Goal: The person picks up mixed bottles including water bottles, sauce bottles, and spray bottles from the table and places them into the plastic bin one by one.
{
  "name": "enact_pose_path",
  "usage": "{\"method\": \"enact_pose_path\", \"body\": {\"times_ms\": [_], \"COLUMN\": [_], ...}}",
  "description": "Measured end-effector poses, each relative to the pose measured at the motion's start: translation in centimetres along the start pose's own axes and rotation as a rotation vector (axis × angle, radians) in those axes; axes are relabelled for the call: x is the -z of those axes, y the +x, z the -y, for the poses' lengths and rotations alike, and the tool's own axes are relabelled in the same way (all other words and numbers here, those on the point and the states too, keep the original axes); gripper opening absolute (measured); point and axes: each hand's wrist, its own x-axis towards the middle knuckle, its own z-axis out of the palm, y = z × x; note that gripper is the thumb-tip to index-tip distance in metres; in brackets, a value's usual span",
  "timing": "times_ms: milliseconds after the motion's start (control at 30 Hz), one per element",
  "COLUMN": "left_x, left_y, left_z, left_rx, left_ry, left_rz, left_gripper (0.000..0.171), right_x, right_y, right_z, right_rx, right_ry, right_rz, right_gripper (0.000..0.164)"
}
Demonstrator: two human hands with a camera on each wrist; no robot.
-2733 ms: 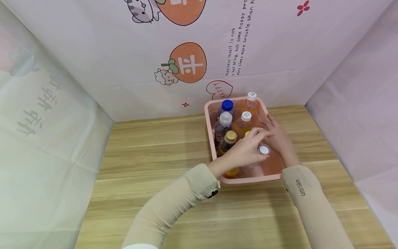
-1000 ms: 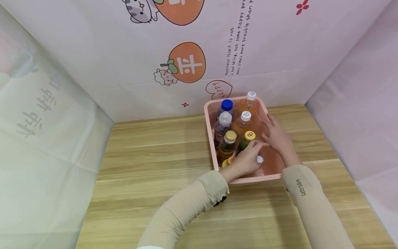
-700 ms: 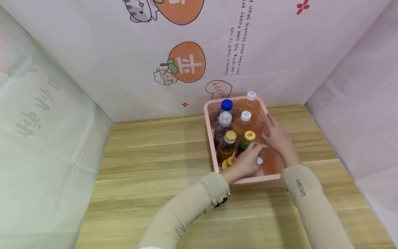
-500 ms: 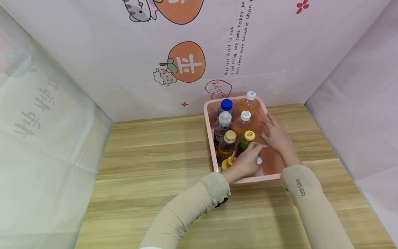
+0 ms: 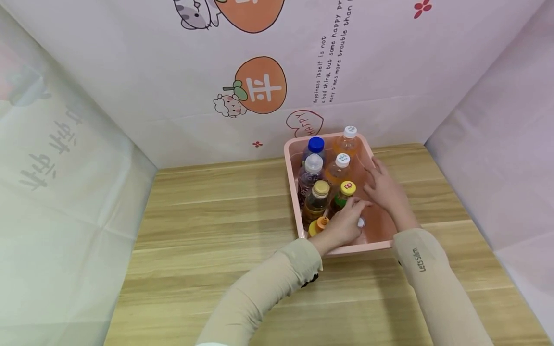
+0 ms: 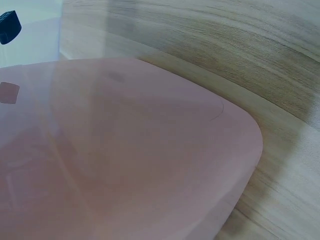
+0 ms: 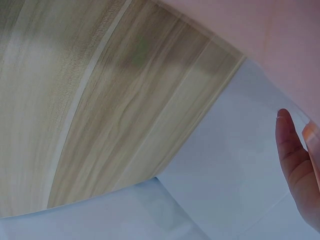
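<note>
A pink plastic bin (image 5: 368, 248) stands on the table with several drink bottles upright in it. My left hand (image 5: 342, 228) reaches down into its front part and holds a small clear bottle (image 5: 361, 222) with a white cap; the hand hides most of it. Touching distance away are a yellow-capped bottle (image 5: 347, 188) and an orange-topped yellow bottle (image 5: 321, 224). My right hand (image 5: 388, 194) grips the bin's right wall, some fingers inside and some outside. The right wrist view shows straight fingers (image 7: 295, 160) beside the pink wall. Only the bin's outside appears in the left wrist view.
Farther back in the bin are a gold-capped bottle (image 5: 321, 189), a purple bottle with a clear top (image 5: 313, 164), a blue-capped bottle (image 5: 316, 145) and two white-capped orange drinks (image 5: 342, 160). A printed cloth wall (image 5: 195, 96) rises behind the wooden table (image 5: 203, 221).
My left hand has lowered the small white-capped bottle into the bin's front, uncovering the yellow-capped bottle. Over the last half second it has hardly moved. The right hand stays at the bin's wall.
</note>
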Motion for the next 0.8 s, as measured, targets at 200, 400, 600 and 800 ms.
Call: {"method": "enact_pose_path", "body": {"times_ms": [200,400,600,800], "left_x": [-0.34,-0.3,-0.28,-0.37], "left_y": [0.12,0.16,0.17,0.16], "left_z": [0.18,0.21,0.18,0.29], "left_rx": [0.0,-0.002,-0.014,-0.04], "left_ry": [0.015,0.034,0.066,0.103], "left_rz": [0.001,0.01,0.015,0.014], "left_gripper": [0.063,0.063,0.063,0.058], "right_x": [-0.06,0.0,-0.02,-0.13], "right_y": [-0.01,-0.02,0.03,0.04], "right_z": [-0.06,-0.06,-0.12,-0.26], "right_rx": [-0.002,0.006,0.001,0.006], "right_ry": [0.001,0.003,0.001,-0.003], "right_rz": [-0.006,-0.012,-0.01,-0.013], "right_gripper": [0.056,0.056,0.056,0.056]}}
